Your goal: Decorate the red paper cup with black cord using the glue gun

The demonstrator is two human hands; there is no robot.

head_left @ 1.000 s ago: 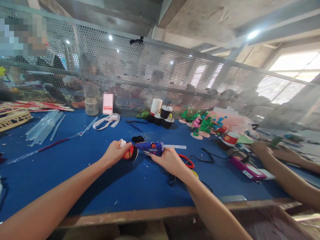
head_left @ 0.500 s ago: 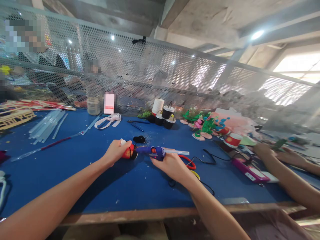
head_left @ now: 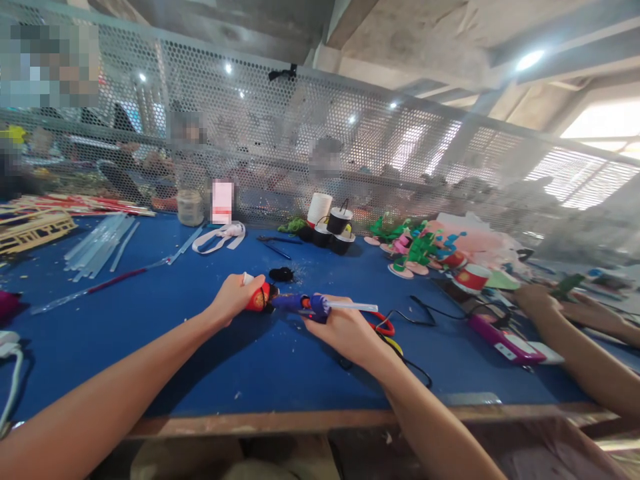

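My left hand is closed round a small red cup with a black rim, held on its side just above the blue table. My right hand grips a blue hot glue gun with a clear glue stick poking out of its back. The gun's nozzle points left and touches the cup's black end. A black tuft lies on the table just behind the cup.
Clear glue sticks lie at the far left. Black cups and a white roll stand by the mesh fence. Colourful foam flowers sit at right. Another person's hands work at the right, near a pink glue gun. Red scissors and black cords lie behind my right hand.
The view has shifted slightly. Both hands stay together, the glue gun's nozzle now right against the cup's end.
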